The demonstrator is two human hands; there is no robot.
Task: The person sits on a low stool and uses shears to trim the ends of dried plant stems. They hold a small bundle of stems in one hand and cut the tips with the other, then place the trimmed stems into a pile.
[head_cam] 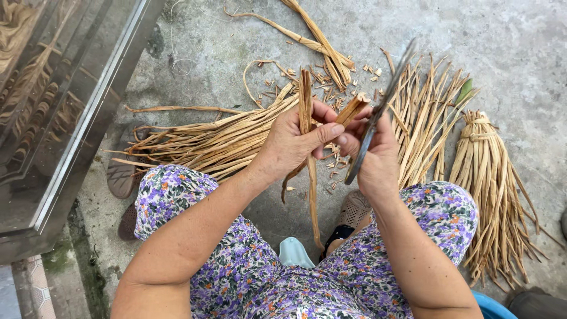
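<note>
Dried reed strips (306, 112) stand upright in the left hand (293, 143), its grip closed around them, thumb pressing across. Just beside, the right hand (374, 155) grips a dark knife (378, 112) tight. A tied bundle (485, 171) lies on the concrete floor (508, 47), well right.

Straw tan against purple florals

The dried stalks (224, 142) and the tied bundle (493, 177) were pale tan; the trousers (177, 195) carried purple, white and orange flowers; the knife blade (378, 112) was dark grey, the concrete floor (502, 47) mottled grey.
</note>
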